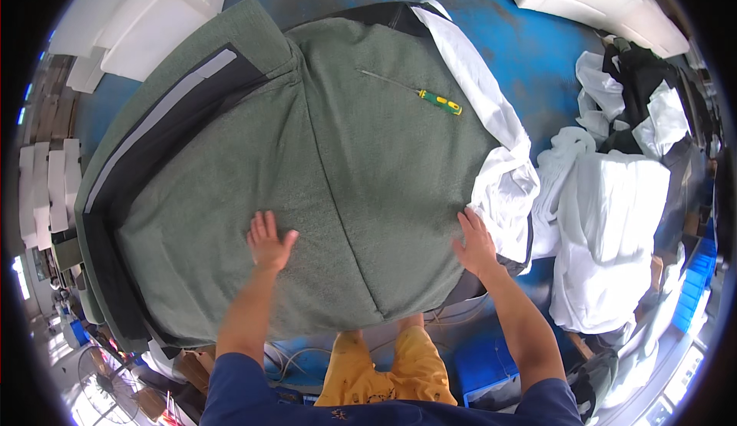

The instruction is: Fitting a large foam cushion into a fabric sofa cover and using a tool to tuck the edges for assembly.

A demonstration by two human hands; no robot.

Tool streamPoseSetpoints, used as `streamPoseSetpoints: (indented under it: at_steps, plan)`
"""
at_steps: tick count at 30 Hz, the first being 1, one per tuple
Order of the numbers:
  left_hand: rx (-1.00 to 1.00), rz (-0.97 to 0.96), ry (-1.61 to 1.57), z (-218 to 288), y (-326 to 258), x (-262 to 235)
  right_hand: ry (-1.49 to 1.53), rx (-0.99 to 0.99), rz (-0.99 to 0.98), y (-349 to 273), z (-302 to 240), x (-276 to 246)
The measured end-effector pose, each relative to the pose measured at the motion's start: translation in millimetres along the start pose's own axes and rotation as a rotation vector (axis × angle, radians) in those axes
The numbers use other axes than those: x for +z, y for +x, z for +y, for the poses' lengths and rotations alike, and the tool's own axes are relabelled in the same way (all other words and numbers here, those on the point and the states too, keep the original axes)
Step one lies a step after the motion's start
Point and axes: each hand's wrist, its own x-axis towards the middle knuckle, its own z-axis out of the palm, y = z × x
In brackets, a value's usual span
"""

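A large cushion-like piece in dark green upholstery fabric [399, 173] spreads out in front of me, with a seam running across its middle. My left hand [269, 243] lies on the fabric left of the seam, palm down with fingers spread, holding nothing. Over at the right edge, my right hand [476, 243] rests open on the green cover, its fingertips beside bunched white cloth [507, 196]. A screwdriver [440, 102] with a green and yellow handle lies on the far right part of the fabric. Black fabric with a grey strip [165, 119] borders the left side.
White foam blocks [153, 27] stand at the far left, and more white foam [591, 0] at the far right. Beside the piece on the right are a white wrapped bundle [610, 234] and black and white scraps [641, 92]. Cables [288, 357] trail on the blue floor near my legs.
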Motion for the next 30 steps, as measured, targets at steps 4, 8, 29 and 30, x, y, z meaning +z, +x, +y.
streamPoseSetpoints:
  at_steps: [4, 8, 29, 30]
  plan:
    - [0.150, 0.096, 0.153, 52.0, 37.9, -13.4, 0.070, 0.083, -0.044, 8.6, 11.5, -12.6]
    - [0.532, 0.203, -0.169, 132.4, 53.5, -25.1, 0.043, 0.078, -0.111, 21.1, 4.8, -27.9]
    - [-0.082, 0.006, -1.014, 216.4, 187.3, -57.4, 0.153, 0.219, 0.357, 184.2, 9.1, -82.9]
    - [-0.085, 0.014, -0.994, 215.5, 195.5, -60.5, 0.333, 0.195, 0.410, 160.7, 29.5, -91.4]
